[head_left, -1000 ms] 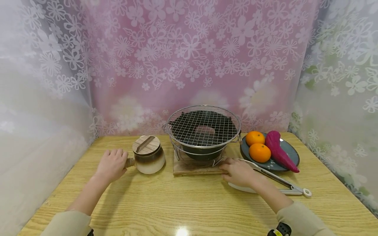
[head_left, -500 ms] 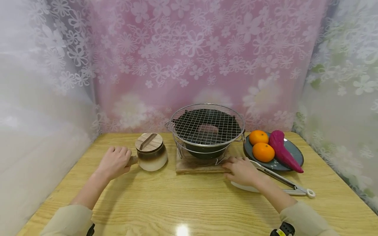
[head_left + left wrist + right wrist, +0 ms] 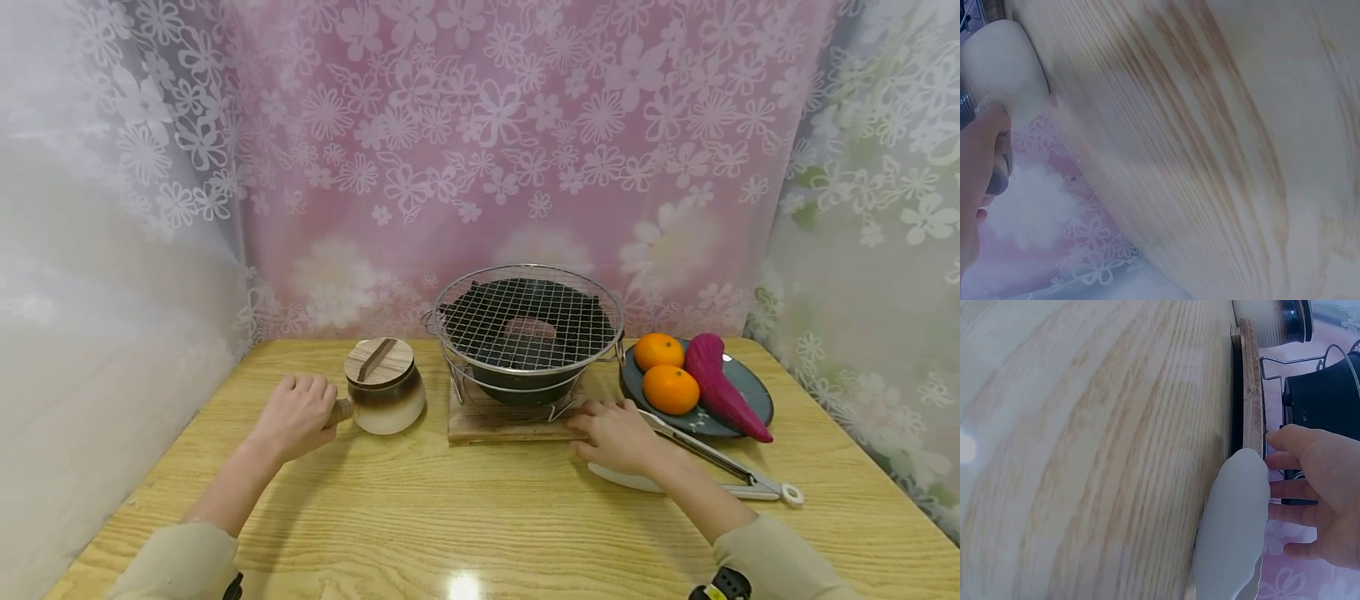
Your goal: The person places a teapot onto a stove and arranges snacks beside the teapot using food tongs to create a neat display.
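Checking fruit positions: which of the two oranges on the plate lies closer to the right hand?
The front orange, beside the purple sweet potato's middle; the other orange sits behind it.

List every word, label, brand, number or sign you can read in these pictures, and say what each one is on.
None: no readable text appears in any view.
The brown-and-cream ceramic pot with wooden lid, whose handle the left hand holds: no label.
The round black grill with wire mesh: no brand shows.
The dark blue plate: pale marks, not letters.
The watch at the right wrist: too small to read.
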A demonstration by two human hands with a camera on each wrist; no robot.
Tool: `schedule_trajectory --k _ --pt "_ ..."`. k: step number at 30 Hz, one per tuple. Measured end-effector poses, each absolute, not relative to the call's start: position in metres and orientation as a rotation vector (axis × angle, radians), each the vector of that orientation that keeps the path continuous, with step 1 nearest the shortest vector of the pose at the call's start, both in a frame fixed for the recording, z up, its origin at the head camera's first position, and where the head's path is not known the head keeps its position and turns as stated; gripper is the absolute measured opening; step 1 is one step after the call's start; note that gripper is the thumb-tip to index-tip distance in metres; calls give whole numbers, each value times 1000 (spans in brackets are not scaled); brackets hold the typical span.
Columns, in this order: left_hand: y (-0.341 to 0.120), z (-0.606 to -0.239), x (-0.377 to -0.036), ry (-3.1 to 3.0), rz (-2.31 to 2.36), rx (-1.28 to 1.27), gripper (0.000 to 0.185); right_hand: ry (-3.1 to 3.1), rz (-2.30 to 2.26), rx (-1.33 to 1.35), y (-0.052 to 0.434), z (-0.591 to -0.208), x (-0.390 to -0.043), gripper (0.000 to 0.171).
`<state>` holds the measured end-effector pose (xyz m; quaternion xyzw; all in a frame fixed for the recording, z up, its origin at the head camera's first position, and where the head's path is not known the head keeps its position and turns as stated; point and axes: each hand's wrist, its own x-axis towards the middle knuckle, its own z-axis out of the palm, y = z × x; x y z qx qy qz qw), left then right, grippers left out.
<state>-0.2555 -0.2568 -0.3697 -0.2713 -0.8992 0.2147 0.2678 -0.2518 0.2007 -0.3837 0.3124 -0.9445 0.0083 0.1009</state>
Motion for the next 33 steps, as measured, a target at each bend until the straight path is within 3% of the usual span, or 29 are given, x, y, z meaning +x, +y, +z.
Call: schedule_trajectory --k 15,33 --pt "-255 -367 -249 -2379 486 -655 39 -2789 50 940 202 -386 -252 27" --pt "-260 -330 -256 -2172 449 -609 44 -2770 49 976 201 -384 -254 26"
